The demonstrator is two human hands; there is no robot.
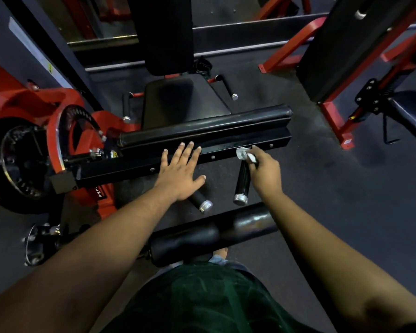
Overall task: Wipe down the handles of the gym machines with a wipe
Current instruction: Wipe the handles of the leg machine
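A black crossbar [226, 150] of a red and black gym machine runs across the middle of the head view. Two short black handles with silver end caps stick out from it toward me. My right hand [264, 171] holds a crumpled white wipe [246, 155] against the top of the right handle [242, 181], where it meets the bar. My left hand [180, 175] lies flat with spread fingers on the crossbar, covering the base of the left handle [201, 201].
A black roller pad [214, 233] lies across just in front of my legs. The machine's seat [175, 99] and back pad [163, 32] stand beyond the bar, with a red pivot and weight plate [17, 162] at left. Red frames [334, 121] of other machines stand at right.
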